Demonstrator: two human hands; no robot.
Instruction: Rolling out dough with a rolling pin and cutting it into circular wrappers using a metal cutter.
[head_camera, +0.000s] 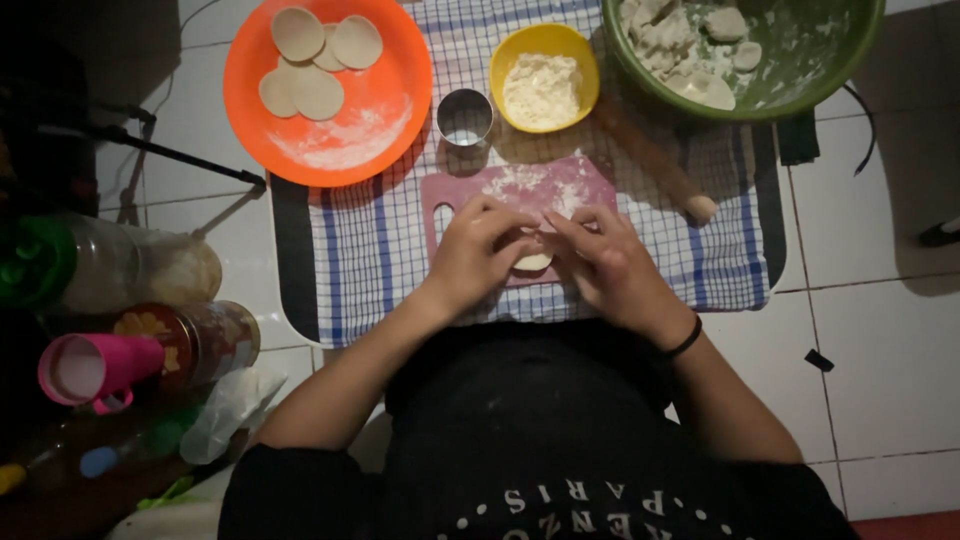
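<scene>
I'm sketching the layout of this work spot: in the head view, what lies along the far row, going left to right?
Orange plate with flat dough rounds → metal ring cutter → yellow bowl of flour → green bowl of dough pieces. The wooden rolling pin slants under the two bowls, so it is left out.

A dim scene is shown, lit from above around twelve o'clock. Deep darkness is found from eight to ten o'clock, and a vignette at the corners. Soft shadows are cast toward six o'clock. Slight softness is seen throughout; no glare is noted.
</scene>
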